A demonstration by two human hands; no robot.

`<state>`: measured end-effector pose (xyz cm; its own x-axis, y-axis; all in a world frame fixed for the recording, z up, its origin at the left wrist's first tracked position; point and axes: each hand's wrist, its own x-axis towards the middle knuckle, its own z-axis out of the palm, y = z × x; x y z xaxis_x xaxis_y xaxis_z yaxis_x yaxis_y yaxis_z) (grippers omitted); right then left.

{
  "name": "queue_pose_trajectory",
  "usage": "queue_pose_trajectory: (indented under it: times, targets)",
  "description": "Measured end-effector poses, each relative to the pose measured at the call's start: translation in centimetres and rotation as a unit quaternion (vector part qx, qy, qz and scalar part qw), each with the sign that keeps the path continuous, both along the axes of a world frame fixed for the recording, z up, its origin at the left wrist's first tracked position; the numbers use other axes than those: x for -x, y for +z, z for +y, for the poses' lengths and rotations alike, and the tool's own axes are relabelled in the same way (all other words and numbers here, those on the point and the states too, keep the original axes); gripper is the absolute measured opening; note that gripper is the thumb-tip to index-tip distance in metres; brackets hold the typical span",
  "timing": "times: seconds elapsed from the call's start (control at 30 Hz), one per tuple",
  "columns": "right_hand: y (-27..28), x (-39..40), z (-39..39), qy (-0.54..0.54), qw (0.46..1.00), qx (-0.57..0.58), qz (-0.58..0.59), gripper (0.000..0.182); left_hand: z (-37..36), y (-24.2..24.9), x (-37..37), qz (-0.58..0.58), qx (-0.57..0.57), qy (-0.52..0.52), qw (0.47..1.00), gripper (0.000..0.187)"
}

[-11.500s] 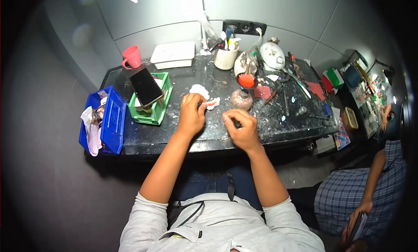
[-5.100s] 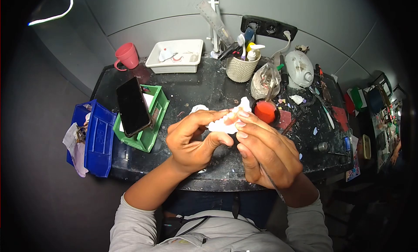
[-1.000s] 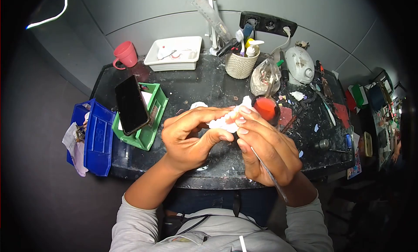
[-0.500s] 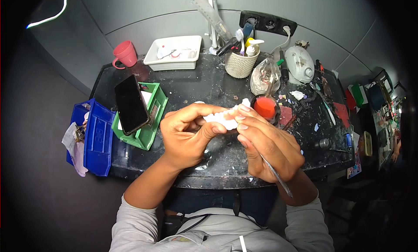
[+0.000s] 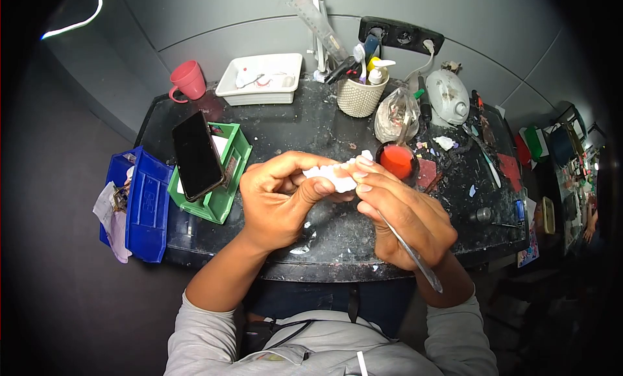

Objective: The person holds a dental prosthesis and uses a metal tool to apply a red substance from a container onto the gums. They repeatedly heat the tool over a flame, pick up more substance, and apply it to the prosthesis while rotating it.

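My left hand point(image 5: 276, 197) pinches a small white dental cast point(image 5: 336, 179) between thumb and fingers, over the front of the dark table point(image 5: 279, 271). My right hand point(image 5: 417, 223) comes in from the other side, its fingertips right at the edge of the cast. Held in that same hand is a thin metal carving tool point(image 5: 410, 251), its flattened end pointing down toward my wrist. The tool's other end is hidden behind the fingers. Just beyond the right fingers stands a dark-rimmed dish of red material point(image 5: 396, 159).
A phone point(image 5: 196, 156) leans on a green bin point(image 5: 241, 154), beside a blue bin point(image 5: 146, 210). At the back are a pink mug point(image 5: 188, 79), a white tray point(image 5: 258, 98) and a holder of tools point(image 5: 359, 101). Red wax pieces point(image 5: 426, 173) and white scraps litter the right side.
My right hand has shifted slightly right and turned a little, the carving tool's lower end moving right with it. The left hand keeps its hold on the cast.
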<state>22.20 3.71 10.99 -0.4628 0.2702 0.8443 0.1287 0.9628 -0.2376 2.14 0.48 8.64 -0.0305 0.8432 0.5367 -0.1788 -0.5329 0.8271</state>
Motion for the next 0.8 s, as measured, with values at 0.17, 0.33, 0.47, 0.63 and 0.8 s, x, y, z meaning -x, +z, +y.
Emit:
queue_pose_trajectory:
  times: [0.17,0.33,0.47,0.63,0.8]
  targets:
    - [0.02,-0.06,0.05,0.004,1.0,0.011,0.001,0.029,-0.03,0.05,0.03,0.001,0.008,0.002,1.0,0.027]
    - [-0.02,0.07,0.03,-0.003,1.0,0.012,0.006,0.027,0.04,-0.08,0.04,-0.003,0.012,-0.001,1.0,0.026]
    - [-0.18,0.04,-0.03,-0.02,1.0,0.009,0.001,0.025,0.11,-0.25,0.12,-0.007,0.013,-0.005,1.0,0.025]
    - [-0.47,0.15,0.28,-0.023,1.0,-0.015,-0.003,0.023,0.15,-0.23,0.14,-0.017,0.018,-0.014,1.0,0.024]
    - [-0.49,0.33,0.19,-0.039,0.999,-0.021,-0.02,0.023,0.18,-0.26,0.22,-0.02,0.026,-0.018,0.999,0.023]
